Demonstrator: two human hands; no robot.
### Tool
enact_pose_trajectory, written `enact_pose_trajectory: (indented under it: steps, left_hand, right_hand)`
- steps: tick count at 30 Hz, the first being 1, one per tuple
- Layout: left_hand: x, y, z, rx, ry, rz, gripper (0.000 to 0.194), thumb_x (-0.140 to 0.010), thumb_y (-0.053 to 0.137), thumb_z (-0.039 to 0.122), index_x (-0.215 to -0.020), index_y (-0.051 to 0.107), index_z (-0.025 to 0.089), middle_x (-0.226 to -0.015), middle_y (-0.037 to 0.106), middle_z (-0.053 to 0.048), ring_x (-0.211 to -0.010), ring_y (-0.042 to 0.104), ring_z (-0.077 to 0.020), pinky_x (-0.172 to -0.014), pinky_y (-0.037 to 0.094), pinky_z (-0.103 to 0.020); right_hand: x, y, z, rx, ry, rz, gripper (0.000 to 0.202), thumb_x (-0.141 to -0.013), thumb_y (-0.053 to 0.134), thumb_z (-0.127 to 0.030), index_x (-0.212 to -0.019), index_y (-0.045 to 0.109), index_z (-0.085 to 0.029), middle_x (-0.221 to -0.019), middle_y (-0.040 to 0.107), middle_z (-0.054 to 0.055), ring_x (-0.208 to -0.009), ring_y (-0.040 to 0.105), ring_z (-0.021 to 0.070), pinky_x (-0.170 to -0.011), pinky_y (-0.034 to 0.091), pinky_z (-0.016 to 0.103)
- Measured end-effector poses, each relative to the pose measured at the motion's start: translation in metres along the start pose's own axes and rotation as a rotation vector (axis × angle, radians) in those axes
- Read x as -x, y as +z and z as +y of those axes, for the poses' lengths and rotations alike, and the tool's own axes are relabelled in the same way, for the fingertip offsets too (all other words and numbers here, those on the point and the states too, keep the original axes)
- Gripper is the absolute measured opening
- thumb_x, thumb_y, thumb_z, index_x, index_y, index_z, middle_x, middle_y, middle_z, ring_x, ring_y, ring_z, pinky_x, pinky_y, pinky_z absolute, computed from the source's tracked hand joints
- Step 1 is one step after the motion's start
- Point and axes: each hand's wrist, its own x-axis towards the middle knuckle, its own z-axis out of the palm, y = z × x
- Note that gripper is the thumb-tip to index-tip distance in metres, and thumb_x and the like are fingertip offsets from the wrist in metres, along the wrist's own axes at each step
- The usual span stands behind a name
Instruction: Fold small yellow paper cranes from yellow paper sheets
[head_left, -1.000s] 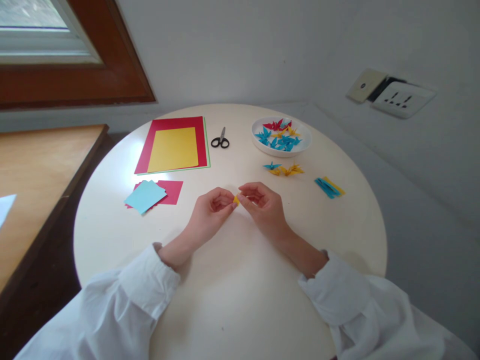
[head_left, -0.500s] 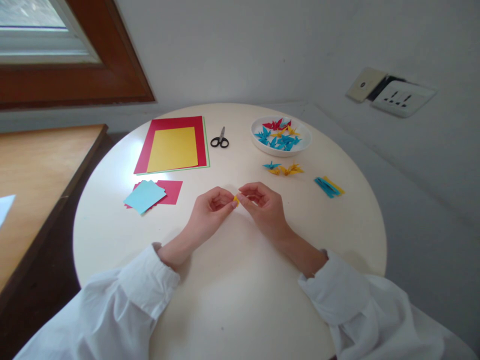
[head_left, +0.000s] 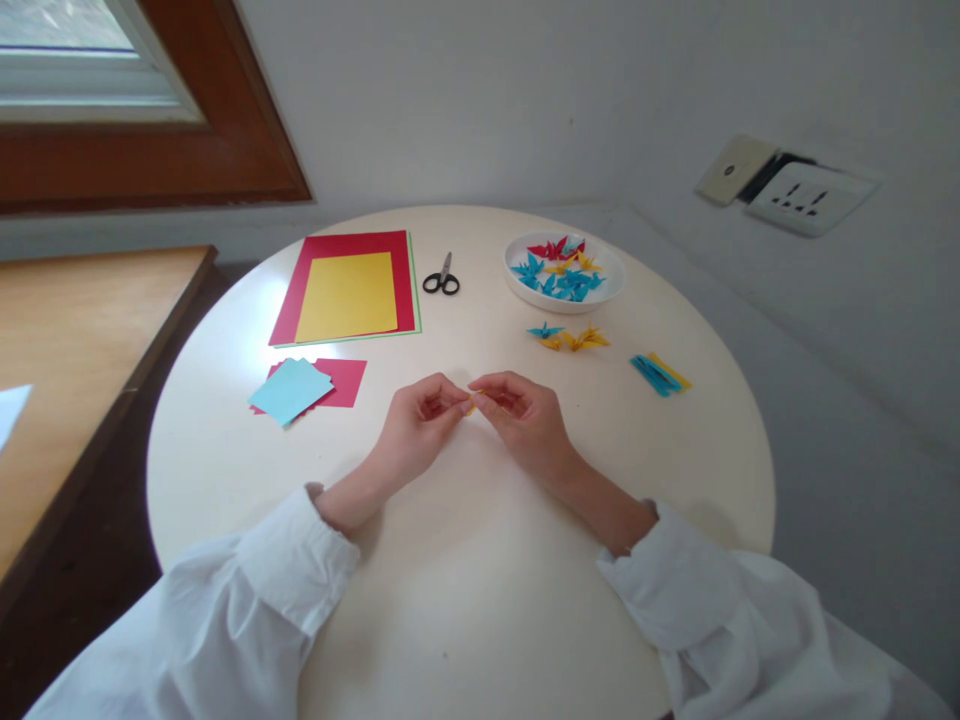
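A small piece of folded yellow paper (head_left: 472,404) is pinched between my two hands over the middle of the round table (head_left: 480,580). My left hand (head_left: 422,418) grips it from the left with thumb and forefinger. From the right, my right hand (head_left: 528,418) closes thumb and fingertips on it. Most of the paper is hidden by the fingers, so its exact shape cannot be made out. Beyond my right hand lie a blue paper crane (head_left: 545,331) and yellow paper cranes (head_left: 586,339).
A white dish (head_left: 564,302) holds several red, yellow and blue cranes. Scissors (head_left: 441,280) lie beside large coloured sheets (head_left: 349,295). Small blue and pink paper squares (head_left: 291,391) are at left, folded blue and yellow strips (head_left: 657,375) at right. A wall socket (head_left: 810,195) is beyond.
My right hand has shifted slightly left, its fingers now closer to my left fingertips and covering more of the yellow paper. The left hand stays nearly in place.
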Motion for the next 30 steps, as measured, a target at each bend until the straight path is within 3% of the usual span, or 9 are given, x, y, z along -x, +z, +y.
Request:
enact_pose_trajectory:
  steps: [8, 12, 17, 25, 30]
  left_hand:
    - [0.0, 0.0, -0.002, -0.059, -0.03, -0.003, 0.015, -0.073, 0.066, 0.031, -0.073, 0.066, 0.016, -0.071, 0.068, -0.003, -0.065, 0.06, -0.0136, -0.06, 0.048, -0.025]
    - [-0.001, 0.0, -0.009, -0.082, -0.016, 0.017, 0.018, -0.066, 0.072, 0.028, -0.078, 0.066, 0.016, -0.079, 0.068, -0.004, -0.071, 0.062, -0.0146, -0.068, 0.051, -0.027]
    - [-0.001, -0.001, -0.01, -0.13, -0.054, 0.029, 0.015, -0.068, 0.069, 0.029, -0.075, 0.066, 0.016, -0.072, 0.066, -0.003, -0.065, 0.059, -0.0133, -0.062, 0.047, -0.025]
    - [-0.004, -0.002, -0.002, 0.108, -0.172, 0.081, 0.022, -0.062, 0.076, 0.03, -0.074, 0.068, 0.014, -0.068, 0.068, -0.002, -0.062, 0.06, -0.0128, -0.061, 0.047, -0.025]
    - [-0.004, -0.002, -0.004, 0.208, -0.176, 0.084, 0.021, -0.061, 0.077, 0.028, -0.076, 0.071, 0.015, -0.074, 0.07, -0.003, -0.067, 0.062, -0.0132, -0.066, 0.049, -0.027]
  right_hand:
    - [-0.002, -0.002, 0.001, -0.02, 0.055, 0.028, 0.015, -0.07, 0.065, -0.027, -0.083, 0.062, -0.021, -0.068, 0.064, -0.002, -0.062, 0.06, 0.012, -0.059, 0.049, 0.026]
    - [-0.003, -0.003, 0.002, -0.038, 0.064, 0.053, 0.019, -0.069, 0.066, -0.027, -0.086, 0.06, -0.021, -0.062, 0.059, -0.004, -0.059, 0.058, 0.0109, -0.058, 0.048, 0.025]
    - [-0.004, -0.002, 0.002, -0.106, 0.084, 0.047, 0.023, -0.067, 0.068, -0.026, -0.087, 0.058, -0.021, -0.063, 0.06, -0.005, -0.061, 0.06, 0.0107, -0.061, 0.05, 0.026]
    - [-0.003, -0.001, 0.004, -0.179, 0.106, 0.025, 0.037, -0.066, 0.072, -0.034, -0.097, 0.058, -0.021, -0.079, 0.069, 0.001, -0.077, 0.067, 0.0153, -0.075, 0.054, 0.032]
    - [-0.002, 0.0, 0.001, -0.16, 0.091, 0.026, 0.034, -0.064, 0.073, -0.029, -0.092, 0.054, -0.022, -0.078, 0.069, 0.0, -0.077, 0.067, 0.015, -0.071, 0.053, 0.03]
